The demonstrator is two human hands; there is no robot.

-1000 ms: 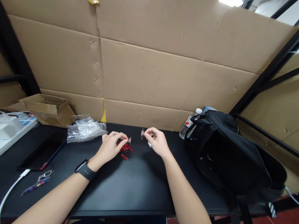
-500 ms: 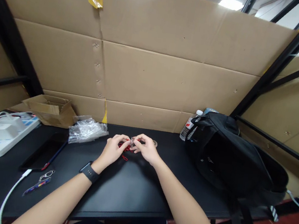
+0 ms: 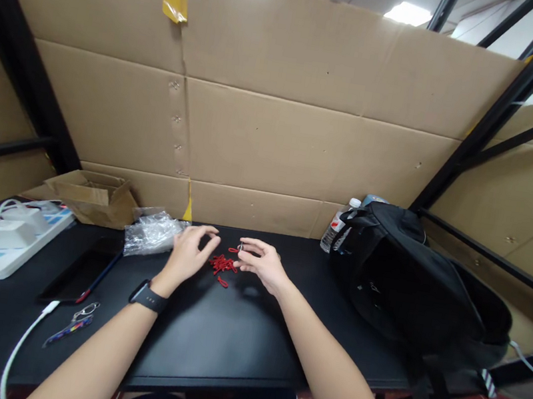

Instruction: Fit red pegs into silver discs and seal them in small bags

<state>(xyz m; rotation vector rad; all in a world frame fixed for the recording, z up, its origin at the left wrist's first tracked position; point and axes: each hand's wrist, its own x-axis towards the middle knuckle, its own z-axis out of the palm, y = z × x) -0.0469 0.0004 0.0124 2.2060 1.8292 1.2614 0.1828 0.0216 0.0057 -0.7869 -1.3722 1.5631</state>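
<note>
Left hand point(image 3: 189, 251) half spread, empty. Right hand point(image 3: 263, 265) pinches one tiny thing point(image 3: 240, 247). One red string pile point(image 3: 222, 263), toward bench's point(image 3: 235, 336) back edge.

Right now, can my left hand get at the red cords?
Likely yes: your left hand looks open and empty, and nothing visible stands between it and the red cords.

The left forearm point(image 3: 96, 349) and right forearm point(image 3: 329, 361) are stretched forward, angled inward. The left hand point(image 3: 188, 254) is held palm inward, empty, its fingers curved and its thumb parted slightly from them. The right hand point(image 3: 264, 267) is turned leftward — fingers extended above the thumb, fingertips set in a light pinch — and the hands are kept apart.
</note>
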